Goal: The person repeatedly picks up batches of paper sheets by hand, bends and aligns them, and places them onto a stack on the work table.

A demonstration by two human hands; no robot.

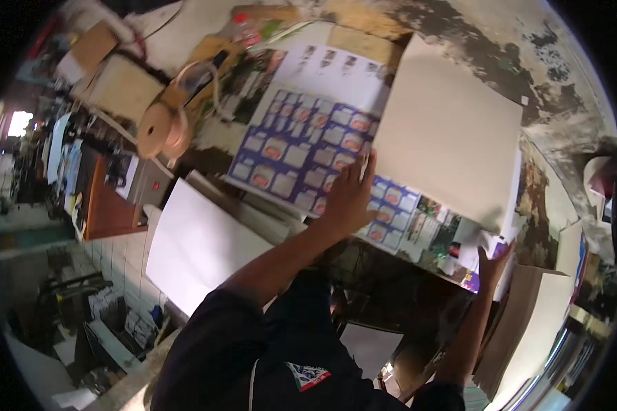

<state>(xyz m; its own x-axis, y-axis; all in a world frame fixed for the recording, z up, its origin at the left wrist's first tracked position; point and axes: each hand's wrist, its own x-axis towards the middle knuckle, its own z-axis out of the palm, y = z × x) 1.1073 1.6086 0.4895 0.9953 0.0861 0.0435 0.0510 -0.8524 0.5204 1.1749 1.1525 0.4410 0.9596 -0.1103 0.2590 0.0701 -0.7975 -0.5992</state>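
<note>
Blue printed sheet [301, 147] lies under the flat, outstretched left hand [349, 198].

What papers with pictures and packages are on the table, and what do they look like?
Blue printed sheet: flat under the left hand, rows of small pale picture boxes.
White printed sheet: behind the blue one, rows of tiny pictures.
Plain cream paper stack: right of the blue sheet, rectangular, near the right hand.
Brown cardboard box: far left corner.
Tan tape roll: left of the blue sheet.
</note>
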